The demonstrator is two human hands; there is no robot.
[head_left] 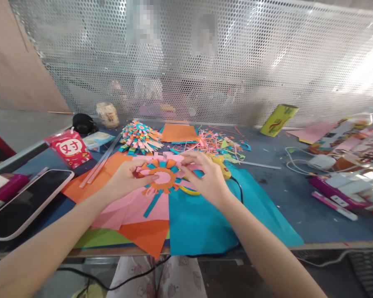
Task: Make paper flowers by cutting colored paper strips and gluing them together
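A layered paper flower point(162, 178) with a pink centre, an orange ring and pink, orange and blue fringe is held up over the sheets. My left hand point(127, 178) grips its left side, thumb lying on the front. At its right edge the fingers of my right hand point(203, 174) pinch the fringe strips. One blue strip point(151, 206) hangs below the flower. Just behind my right hand lies a yellow glue gun point(221, 166), partly hidden, with a black cord. Blue paper point(205, 223), pink paper point(143, 207) and orange paper point(147, 238) spread underneath.
A fringed paper bundle point(139, 138), an orange stack point(179, 133) and paper shreds point(216, 140) lie behind. Glue sticks point(99, 163), a red packet point(70, 147) and a phone point(27, 203) are left. A yellow can point(278, 120), white cable point(294, 159) and pink pen point(334, 205) are right.
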